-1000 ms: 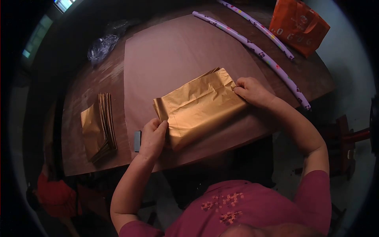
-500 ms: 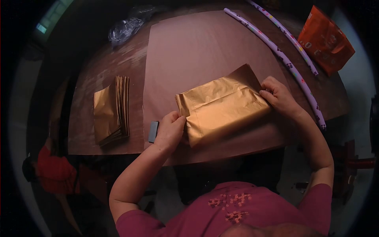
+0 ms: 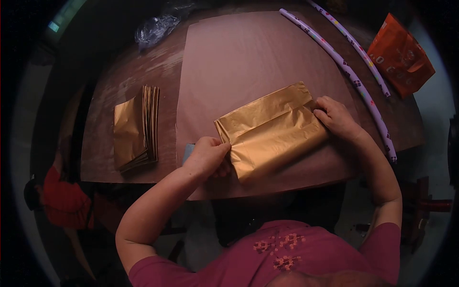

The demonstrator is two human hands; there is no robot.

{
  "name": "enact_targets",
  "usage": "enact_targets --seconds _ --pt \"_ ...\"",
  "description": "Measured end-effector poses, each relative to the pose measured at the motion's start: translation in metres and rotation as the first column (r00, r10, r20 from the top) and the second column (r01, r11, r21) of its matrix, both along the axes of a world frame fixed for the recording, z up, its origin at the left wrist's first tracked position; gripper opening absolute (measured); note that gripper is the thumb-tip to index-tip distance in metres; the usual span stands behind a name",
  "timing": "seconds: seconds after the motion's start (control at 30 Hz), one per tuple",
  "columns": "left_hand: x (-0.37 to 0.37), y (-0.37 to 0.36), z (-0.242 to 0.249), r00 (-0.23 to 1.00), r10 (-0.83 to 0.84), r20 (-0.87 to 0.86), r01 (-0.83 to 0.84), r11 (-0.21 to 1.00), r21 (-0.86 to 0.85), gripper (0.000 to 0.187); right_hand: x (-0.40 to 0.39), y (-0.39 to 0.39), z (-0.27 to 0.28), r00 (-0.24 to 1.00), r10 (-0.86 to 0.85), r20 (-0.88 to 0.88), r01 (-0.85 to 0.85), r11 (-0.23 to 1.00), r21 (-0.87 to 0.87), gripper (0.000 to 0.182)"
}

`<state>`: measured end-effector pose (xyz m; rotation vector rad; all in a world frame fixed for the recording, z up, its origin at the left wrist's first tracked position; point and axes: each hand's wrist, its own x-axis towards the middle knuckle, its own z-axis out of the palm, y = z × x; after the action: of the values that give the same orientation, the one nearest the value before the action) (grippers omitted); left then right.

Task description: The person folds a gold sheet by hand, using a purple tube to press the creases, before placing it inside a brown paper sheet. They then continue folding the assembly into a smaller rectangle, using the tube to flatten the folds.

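A shiny gold paper bag [image 3: 275, 131], creased and slightly tilted, is held between my two hands above the table. My left hand [image 3: 208, 155] pinches its lower left edge, with the thumb on top. At the bag's right end, my right hand [image 3: 337, 117] grips the edge between thumb and curled fingers. A small grey-blue block [image 3: 188, 150] lies behind my left hand, partly hidden by it. Farther left stands a stack of folded gold paper bags [image 3: 136, 131], their edges fanned.
A large brownish-pink sheet [image 3: 224, 62] covers the middle of the table. Two long purple patterned rolls [image 3: 342, 62] lie along the right, beside an orange bag [image 3: 401, 57]. Crumpled clear plastic [image 3: 155, 31] lies at the back left. A person in red [image 3: 67, 198] is at far left.
The bag's raised right flap has come down flat, and the bag has turned a little. My left hand has shifted slightly right along its edge and covers more of the block.
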<state>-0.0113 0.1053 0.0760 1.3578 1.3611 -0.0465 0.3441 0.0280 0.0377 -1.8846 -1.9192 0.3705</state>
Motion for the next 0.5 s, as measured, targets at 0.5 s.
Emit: enact_targets --seconds 0.5 --pt "-0.0007 0.0026 -0.0047 1.000 -0.030 -0.002 0.030 1.000 -0.001 0.032 0.0030 0.0057 0.0028 0.996 0.035 0.083 -0.028 0.997 -0.078 0.017"
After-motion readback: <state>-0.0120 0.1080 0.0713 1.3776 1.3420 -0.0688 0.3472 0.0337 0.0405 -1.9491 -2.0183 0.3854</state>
